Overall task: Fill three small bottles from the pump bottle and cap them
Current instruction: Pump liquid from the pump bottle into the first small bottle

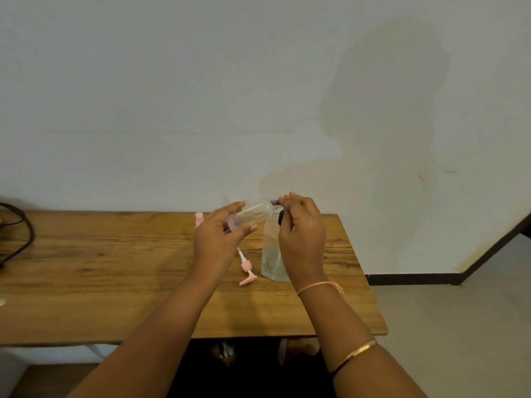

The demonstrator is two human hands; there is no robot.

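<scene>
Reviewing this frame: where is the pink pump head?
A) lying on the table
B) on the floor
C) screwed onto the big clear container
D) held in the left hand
A: the pink pump head lies loose on the wooden table, beside the clear container.

Orange thread (317, 286), perhaps gold bangle (356, 352)

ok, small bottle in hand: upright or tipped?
Tipped, nearly on its side. The left hand holds the small bottle by its base; its neck points right, where the right hand pinches the black cap.
</scene>
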